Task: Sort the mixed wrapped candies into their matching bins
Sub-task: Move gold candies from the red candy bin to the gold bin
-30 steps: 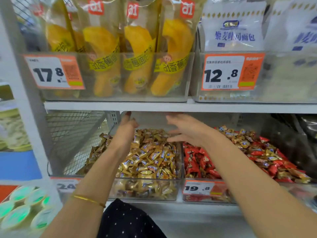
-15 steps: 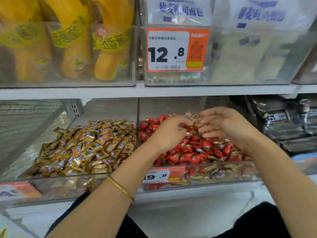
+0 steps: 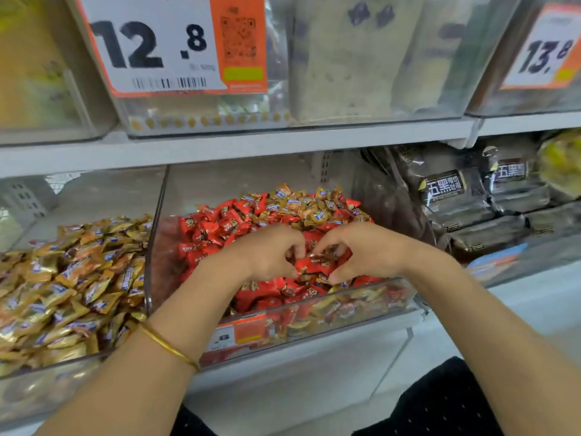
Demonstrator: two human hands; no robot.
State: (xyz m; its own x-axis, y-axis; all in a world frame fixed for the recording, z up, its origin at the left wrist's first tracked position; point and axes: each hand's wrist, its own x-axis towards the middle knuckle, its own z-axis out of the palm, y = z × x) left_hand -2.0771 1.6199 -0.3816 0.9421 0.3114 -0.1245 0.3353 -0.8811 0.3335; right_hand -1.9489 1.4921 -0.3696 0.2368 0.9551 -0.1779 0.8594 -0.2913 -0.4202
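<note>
From the head view, we are working both hands in the mixed bin. Our left hand is curling its fingers into the red candies, though we cannot tell if it is gripping any. Our right hand is pinching red candies, and gold candies are lying heaped behind.

Lower shelf: two clear bins side by side. Left bin: gold-wrapped candies. Right bin: red candies, gold-wrapped mixed in. Dark packets beside. Upper shelf: price-tagged bins.
</note>
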